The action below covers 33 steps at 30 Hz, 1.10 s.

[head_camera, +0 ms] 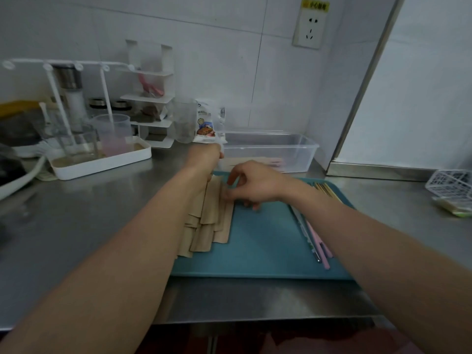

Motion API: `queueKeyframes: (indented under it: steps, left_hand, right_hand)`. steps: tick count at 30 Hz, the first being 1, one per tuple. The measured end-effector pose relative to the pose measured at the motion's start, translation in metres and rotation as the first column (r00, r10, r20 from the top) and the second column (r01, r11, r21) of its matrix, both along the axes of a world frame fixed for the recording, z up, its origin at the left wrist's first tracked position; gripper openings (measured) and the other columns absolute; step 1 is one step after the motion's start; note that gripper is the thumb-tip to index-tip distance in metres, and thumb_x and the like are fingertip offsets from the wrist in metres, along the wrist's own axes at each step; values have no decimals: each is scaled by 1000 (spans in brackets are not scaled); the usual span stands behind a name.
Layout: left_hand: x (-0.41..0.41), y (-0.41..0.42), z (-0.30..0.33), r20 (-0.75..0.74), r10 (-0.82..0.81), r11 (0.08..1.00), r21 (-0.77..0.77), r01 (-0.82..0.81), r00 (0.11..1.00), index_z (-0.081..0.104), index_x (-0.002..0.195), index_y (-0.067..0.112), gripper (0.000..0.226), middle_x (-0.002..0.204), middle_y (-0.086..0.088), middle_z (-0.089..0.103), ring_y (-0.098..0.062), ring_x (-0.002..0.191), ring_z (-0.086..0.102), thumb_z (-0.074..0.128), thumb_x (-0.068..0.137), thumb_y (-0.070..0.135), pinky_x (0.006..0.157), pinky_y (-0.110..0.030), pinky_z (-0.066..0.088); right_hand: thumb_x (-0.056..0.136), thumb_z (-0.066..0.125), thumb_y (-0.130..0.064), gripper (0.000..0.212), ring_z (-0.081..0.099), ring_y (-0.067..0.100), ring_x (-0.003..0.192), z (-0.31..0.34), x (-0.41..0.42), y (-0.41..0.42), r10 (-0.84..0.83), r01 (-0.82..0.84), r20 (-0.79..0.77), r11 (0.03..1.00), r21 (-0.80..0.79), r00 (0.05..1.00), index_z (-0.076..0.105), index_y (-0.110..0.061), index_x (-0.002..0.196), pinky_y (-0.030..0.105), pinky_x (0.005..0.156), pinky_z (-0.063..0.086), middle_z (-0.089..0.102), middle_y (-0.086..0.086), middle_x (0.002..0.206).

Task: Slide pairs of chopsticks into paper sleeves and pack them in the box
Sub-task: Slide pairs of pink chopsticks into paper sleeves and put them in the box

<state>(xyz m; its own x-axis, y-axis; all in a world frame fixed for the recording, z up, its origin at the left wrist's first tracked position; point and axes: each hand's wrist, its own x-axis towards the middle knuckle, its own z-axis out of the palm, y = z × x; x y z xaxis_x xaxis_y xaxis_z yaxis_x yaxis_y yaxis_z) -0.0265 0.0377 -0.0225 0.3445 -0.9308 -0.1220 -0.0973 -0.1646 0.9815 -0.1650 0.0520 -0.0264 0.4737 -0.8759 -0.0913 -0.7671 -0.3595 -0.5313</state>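
Observation:
A fan of brown paper sleeves (209, 223) lies on the left part of a teal tray (260, 254). My right hand (255, 186) is bent over the pile's far end, its curled fingertips pinching the rightmost sleeve. My left hand (204, 159) reaches forward to the left end of the clear plastic box (296, 149); its fingers are hidden behind the back of the hand. A filled brown sleeve (255, 163) with pink tips shows at the box's front wall, blurred. Loose pink and grey chopsticks (316, 244) and wooden ones (328, 191) lie along the tray's right side, partly under my right forearm.
The tray sits at the front edge of a steel counter (102, 200). A white rack tray (102, 162) with measuring cups and bottles stands back left, with a printed packet (205, 123) beside it. A white wire basket (452, 182) is at the right. The wall corner is behind the box.

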Motion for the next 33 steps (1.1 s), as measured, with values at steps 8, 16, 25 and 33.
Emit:
queueKeyframes:
  steps: [8,16,25,33]
  left_hand:
    - [-4,0,-8,62,-47,998,-46,50,997,59,73,14,20,64,4,43,-12,52,34,53,92,18,47,-22,24]
    - [-15,3,-6,97,-131,979,-142,144,987,66,106,14,51,90,-6,63,-23,84,61,58,84,59,77,-34,48]
    - [-44,27,-14,-112,-623,782,-105,614,774,58,112,13,17,76,-8,59,-13,57,64,43,103,12,52,-23,55]
    - [-49,24,-25,83,-661,750,34,660,746,59,117,12,26,69,-2,52,-9,46,44,41,105,25,39,-21,38]
  right_hand:
    - [76,87,-20,33,51,16,51,-5,7,-12,-204,199,11,963,181,979,70,2,93,20,43,45,59,7,66]
    - [91,71,-15,17,49,9,53,14,-37,-22,-337,203,320,900,387,885,62,-9,78,14,41,39,59,5,68]
    - [91,70,-26,21,57,9,61,21,-99,-25,-298,158,413,927,341,860,69,-5,94,17,51,47,70,7,80]
    - [79,83,-31,27,55,11,46,31,-118,-8,-233,301,-327,938,172,916,75,-5,75,22,47,43,72,7,65]
